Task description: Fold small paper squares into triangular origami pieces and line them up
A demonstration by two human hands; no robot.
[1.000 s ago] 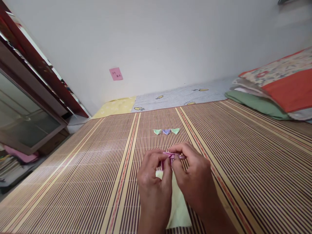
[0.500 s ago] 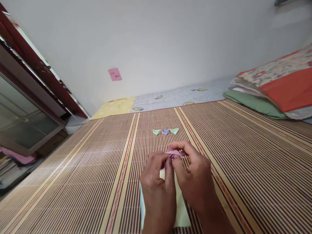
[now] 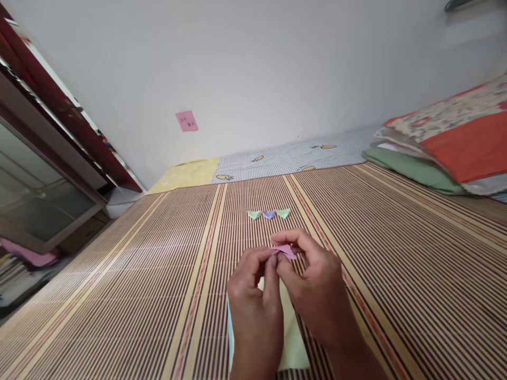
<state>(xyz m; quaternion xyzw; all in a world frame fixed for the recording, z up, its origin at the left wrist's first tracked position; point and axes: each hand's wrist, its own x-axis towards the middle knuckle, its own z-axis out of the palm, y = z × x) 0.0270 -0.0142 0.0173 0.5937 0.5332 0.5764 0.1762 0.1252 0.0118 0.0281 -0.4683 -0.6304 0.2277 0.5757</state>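
Observation:
A small folded piece of pink paper [image 3: 285, 251] is pinched between my two hands, partly hidden by the fingers. My left hand [image 3: 255, 295] grips its left side with thumb and forefinger. On its right side is my right hand [image 3: 312, 279], the thumb pressed near the left thumb and the forefinger arched over the top. Below the hands lies pale yellow paper [image 3: 293, 343], with a light blue edge showing at its left. Beyond the fingertips three small folded paper pieces sit in a row: a green one [image 3: 254, 215], a purple one [image 3: 269, 214] and another green one [image 3: 283, 213].
A striped bamboo mat [image 3: 138, 279] covers the surface. Folded bedding and a red floral pillow [image 3: 467, 142] are stacked at the right. A pink note [image 3: 186, 121] is stuck on the white wall. A glass-fronted cabinet [image 3: 35, 184] stands at the left.
Both thumbs have shifted slightly on the pink paper, and its right part now shows as a flatter flap. The row of folded pieces has stayed in place.

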